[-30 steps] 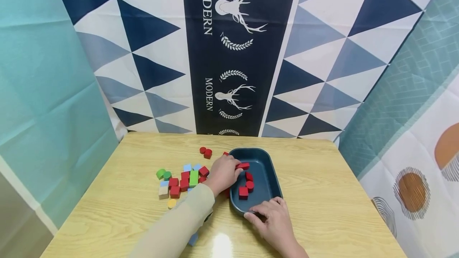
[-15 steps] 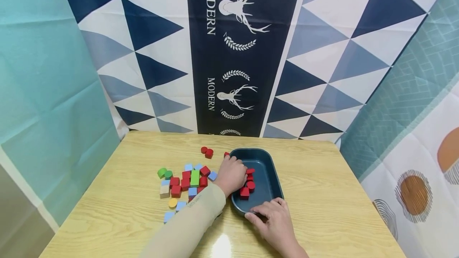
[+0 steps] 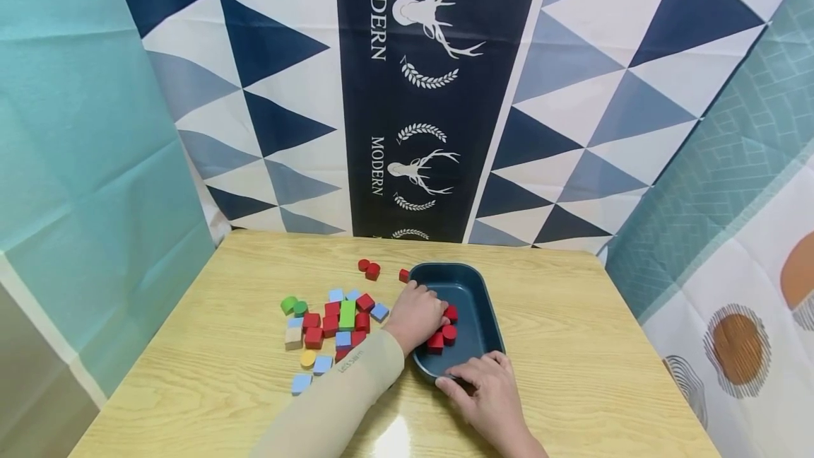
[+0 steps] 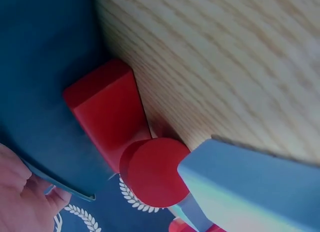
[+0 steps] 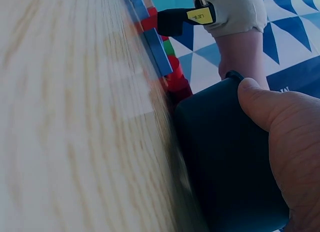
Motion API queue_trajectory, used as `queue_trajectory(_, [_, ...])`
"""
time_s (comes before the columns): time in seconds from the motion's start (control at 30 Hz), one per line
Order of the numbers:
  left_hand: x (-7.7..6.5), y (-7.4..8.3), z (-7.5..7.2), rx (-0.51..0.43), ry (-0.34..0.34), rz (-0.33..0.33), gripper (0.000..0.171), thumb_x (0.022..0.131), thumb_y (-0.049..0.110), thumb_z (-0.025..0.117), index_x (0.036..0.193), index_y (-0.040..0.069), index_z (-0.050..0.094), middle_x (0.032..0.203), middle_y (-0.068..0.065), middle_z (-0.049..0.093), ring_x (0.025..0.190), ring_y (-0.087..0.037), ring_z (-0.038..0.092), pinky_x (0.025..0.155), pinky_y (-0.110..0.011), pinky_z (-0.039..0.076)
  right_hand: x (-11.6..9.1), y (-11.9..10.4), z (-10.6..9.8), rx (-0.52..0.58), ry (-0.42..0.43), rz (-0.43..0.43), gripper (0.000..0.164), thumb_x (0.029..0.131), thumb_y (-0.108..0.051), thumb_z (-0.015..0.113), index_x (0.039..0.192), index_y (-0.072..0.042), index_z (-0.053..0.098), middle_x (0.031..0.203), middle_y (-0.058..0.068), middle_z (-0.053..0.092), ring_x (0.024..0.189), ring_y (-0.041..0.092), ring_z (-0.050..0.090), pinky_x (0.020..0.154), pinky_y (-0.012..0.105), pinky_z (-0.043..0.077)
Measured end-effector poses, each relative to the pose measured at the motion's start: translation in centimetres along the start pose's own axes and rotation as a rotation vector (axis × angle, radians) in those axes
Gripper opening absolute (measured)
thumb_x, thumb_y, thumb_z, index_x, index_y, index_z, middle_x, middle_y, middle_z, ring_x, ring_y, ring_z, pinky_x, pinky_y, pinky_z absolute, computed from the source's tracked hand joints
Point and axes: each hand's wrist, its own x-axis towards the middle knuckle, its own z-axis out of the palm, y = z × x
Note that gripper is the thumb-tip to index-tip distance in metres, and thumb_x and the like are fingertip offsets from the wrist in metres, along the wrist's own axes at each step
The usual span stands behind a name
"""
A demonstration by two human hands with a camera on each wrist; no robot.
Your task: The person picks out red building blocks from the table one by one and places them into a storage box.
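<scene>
A dark teal tray (image 3: pixel 473 316) lies on the wooden table, with several red blocks (image 3: pixel 449 334) in it. My left hand (image 3: pixel 415 313) reaches across the tray's left rim, fingers bent down beside those blocks. They cover what lies beneath, and I cannot tell if a block is still between them. Against the tray's outer wall, the left wrist view shows a red oblong block (image 4: pixel 110 114), a red round block (image 4: pixel 157 172) and a blue block (image 4: pixel 250 187). My right hand (image 3: pixel 486 391) grips the tray's near rim, its thumb (image 5: pixel 257 99) on the outside.
Left of the tray lies a spread of blocks, among them a green one (image 3: pixel 347 316), a yellow disc (image 3: pixel 308 359), a plain wooden one (image 3: pixel 293 338) and blue ones (image 3: pixel 302 384). Some red blocks (image 3: pixel 372 271) lie farther back. A patterned curtain (image 3: pixel 280 126) hangs behind the table.
My left hand has moved right and lower into the tray with a red block, which is now mostly hidden by the fingers. My right hand has stayed on the rim.
</scene>
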Motion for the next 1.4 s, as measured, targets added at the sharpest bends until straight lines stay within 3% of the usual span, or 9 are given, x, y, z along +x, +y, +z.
queue_trajectory(0.23, [0.08, 0.04, 0.17, -0.033, 0.012, -0.009, 0.031, 0.104, 0.054, 0.064, 0.099, 0.029, 0.082, 0.098, 0.006, 0.080, 0.091, -0.016, 0.068, 0.092, -0.035, 0.049, 0.00, 0.00, -0.04, -0.002, -0.002, 0.005, 0.017, 0.077, -0.037, 0.093, 0.081, -0.028, 0.080, 0.076, -0.022, 0.069, 0.073, -0.002, 0.053, 0.090, 0.036, 0.038])
queue_trajectory(0.4, [0.05, 0.00, 0.15, -0.045, 0.014, -0.006, 0.031, 0.103, 0.054, 0.066, 0.098, 0.029, 0.082, 0.096, 0.007, 0.080, 0.090, -0.016, 0.068, 0.092, -0.035, 0.050, -0.04, 0.08, 0.02, -0.001, 0.001, 0.003, 0.017, 0.077, -0.038, 0.093, 0.081, -0.029, 0.080, 0.075, -0.022, 0.069, 0.072, -0.003, 0.052, 0.090, 0.036, 0.038])
queue_trajectory(0.6, [0.04, -0.16, 0.18, -0.136, -0.013, 0.033, 0.028, 0.102, 0.053, 0.068, 0.103, 0.031, 0.085, 0.082, 0.009, 0.078, 0.083, -0.015, 0.066, 0.089, -0.034, 0.050, -0.06, 0.10, 0.04, -0.004, -0.001, 0.007, 0.017, 0.076, -0.038, 0.093, 0.081, -0.029, 0.080, 0.075, -0.023, 0.068, 0.072, -0.003, 0.051, 0.090, 0.036, 0.037])
queue_trajectory(0.77, [0.09, -0.30, 0.24, -0.170, -0.026, 0.054, 0.025, 0.103, 0.049, 0.069, 0.098, 0.031, 0.086, 0.074, 0.011, 0.074, 0.081, -0.014, 0.065, 0.089, -0.033, 0.052, -0.03, 0.06, 0.02, 0.000, 0.003, 0.005, 0.017, 0.076, -0.038, 0.093, 0.081, -0.029, 0.079, 0.075, -0.023, 0.067, 0.073, -0.004, 0.051, 0.090, 0.035, 0.037])
queue_trajectory(1.03, [0.09, -0.28, 0.27, -0.175, -0.016, 0.044, 0.021, 0.103, 0.044, 0.071, 0.095, 0.031, 0.085, 0.085, 0.012, 0.079, 0.086, -0.013, 0.068, 0.093, -0.032, 0.054, 0.00, 0.09, -0.03, 0.005, 0.006, 0.001, 0.017, 0.077, -0.038, 0.093, 0.081, -0.029, 0.079, 0.075, -0.023, 0.067, 0.073, -0.003, 0.051, 0.090, 0.035, 0.037])
queue_trajectory(1.4, [-0.71, -0.55, 0.68, -0.158, 0.143, 0.004, 0.028, 0.107, 0.042, 0.063, 0.103, 0.026, 0.085, 0.101, 0.005, 0.080, 0.092, -0.016, 0.058, 0.093, -0.033, 0.052, -0.11, 0.08, 0.07, -0.007, 0.002, 0.001, 0.017, 0.078, -0.039, 0.092, 0.082, -0.029, 0.080, 0.075, -0.023, 0.068, 0.073, -0.003, 0.052, 0.090, 0.035, 0.038])
